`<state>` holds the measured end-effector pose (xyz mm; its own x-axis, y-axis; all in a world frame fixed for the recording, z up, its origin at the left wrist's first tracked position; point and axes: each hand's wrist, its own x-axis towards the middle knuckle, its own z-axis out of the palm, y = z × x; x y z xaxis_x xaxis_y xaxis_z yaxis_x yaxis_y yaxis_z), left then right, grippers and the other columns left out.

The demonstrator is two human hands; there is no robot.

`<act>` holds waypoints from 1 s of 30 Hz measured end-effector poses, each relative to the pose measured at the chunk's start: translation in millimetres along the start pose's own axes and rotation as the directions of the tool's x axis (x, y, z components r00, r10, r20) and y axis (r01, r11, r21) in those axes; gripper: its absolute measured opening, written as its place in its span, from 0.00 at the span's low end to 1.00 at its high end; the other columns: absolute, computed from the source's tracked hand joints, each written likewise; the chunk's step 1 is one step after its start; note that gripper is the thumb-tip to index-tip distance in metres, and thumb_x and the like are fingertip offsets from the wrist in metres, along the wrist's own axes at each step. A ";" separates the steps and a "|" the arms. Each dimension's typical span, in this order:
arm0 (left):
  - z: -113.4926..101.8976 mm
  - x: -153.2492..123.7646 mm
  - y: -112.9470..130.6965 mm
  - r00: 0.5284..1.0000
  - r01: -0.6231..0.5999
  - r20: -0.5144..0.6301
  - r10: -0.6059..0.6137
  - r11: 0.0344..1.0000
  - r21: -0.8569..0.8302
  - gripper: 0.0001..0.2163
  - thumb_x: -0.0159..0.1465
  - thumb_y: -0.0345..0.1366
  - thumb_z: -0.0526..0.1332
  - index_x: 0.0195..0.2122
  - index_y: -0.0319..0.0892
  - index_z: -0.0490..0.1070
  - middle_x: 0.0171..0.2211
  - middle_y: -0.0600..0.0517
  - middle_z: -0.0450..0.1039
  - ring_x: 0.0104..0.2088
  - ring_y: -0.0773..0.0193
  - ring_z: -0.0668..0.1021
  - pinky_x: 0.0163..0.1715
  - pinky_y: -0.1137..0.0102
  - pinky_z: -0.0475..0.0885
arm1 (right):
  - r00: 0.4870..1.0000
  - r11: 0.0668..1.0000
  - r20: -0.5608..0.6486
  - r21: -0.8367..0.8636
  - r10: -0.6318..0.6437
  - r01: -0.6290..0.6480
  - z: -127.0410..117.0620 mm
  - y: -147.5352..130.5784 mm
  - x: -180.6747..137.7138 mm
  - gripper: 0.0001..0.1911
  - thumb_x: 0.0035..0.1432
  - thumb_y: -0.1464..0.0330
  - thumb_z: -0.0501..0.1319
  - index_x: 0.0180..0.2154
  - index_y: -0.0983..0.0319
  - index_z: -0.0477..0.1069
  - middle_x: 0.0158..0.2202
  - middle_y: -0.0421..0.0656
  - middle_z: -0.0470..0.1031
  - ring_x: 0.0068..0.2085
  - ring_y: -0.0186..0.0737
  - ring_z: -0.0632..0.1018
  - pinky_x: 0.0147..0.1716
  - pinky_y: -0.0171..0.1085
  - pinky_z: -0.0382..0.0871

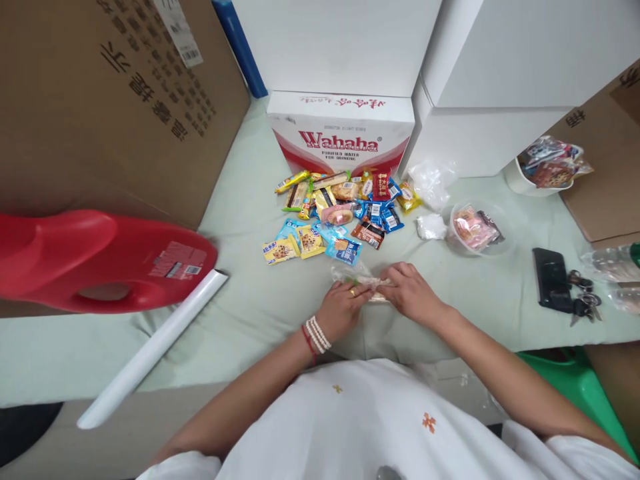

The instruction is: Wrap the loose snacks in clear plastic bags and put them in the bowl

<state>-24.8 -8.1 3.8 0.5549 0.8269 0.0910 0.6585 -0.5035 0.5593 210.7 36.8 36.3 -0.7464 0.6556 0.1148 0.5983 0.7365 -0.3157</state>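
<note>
The clear packet [376,298] is sitting between the two hands, near the front edge of the cloth-covered surface [240,333] and in front of the wrapped snacks [340,213]. Its loose film [353,272] is projecting beyond the fingers, toward the pile. Whether the packet is resting on the cloth or clearing it slightly is not visible.

Grip state: the right hand [411,293] is closing its bent fingers on the packet's right end. The left hand [343,308] is laying its fingers over the left part; its thumb side is hiding, so whether that grip is pinching or only pressing cannot be told.

Handling: the packet is probably weighing little. The film is looking thin, soft and somewhat slippery; the contents, mostly hidden, may be crushing easily. Best hold: both ends, with light fingertip pressure, keeping force off the middle.
</note>
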 end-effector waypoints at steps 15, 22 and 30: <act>-44.3 7.0 -38.0 0.999 0.042 -0.008 -0.044 0.988 -0.151 0.17 0.56 0.24 0.59 0.37 0.52 0.82 0.34 0.52 0.81 0.55 0.53 0.76 0.68 0.46 0.56 | 1.000 0.999 -0.014 -0.039 0.007 -0.007 22.8 -12.5 -20.1 0.19 0.71 0.76 0.53 0.58 0.62 0.73 0.48 0.51 0.77 0.45 0.47 0.71 0.45 0.45 0.65; -29.1 -44.4 -31.9 0.917 0.298 -0.194 -0.350 0.921 -0.252 0.16 0.66 0.37 0.56 0.53 0.43 0.74 0.50 0.42 0.73 0.50 0.53 0.75 0.51 0.55 0.74 | 0.993 0.984 -0.078 0.157 0.091 -0.078 22.0 -29.2 -40.9 0.20 0.72 0.68 0.56 0.62 0.58 0.72 0.59 0.53 0.74 0.56 0.51 0.72 0.56 0.52 0.71; -47.8 -12.6 -1.7 0.842 0.496 -0.064 -0.536 0.816 -0.297 0.08 0.60 0.43 0.66 0.31 0.43 0.76 0.36 0.47 0.77 0.40 0.54 0.77 0.41 0.61 0.73 | 0.986 0.985 -0.098 0.119 0.135 -0.124 27.4 -30.9 -45.9 0.20 0.71 0.71 0.57 0.61 0.56 0.73 0.60 0.48 0.75 0.58 0.50 0.73 0.56 0.54 0.72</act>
<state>-57.2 -5.7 41.0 0.0816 0.9820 -0.1701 0.6613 0.0743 0.7465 218.5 -20.6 15.0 -0.6261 0.7625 0.1632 0.6471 0.6248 -0.4369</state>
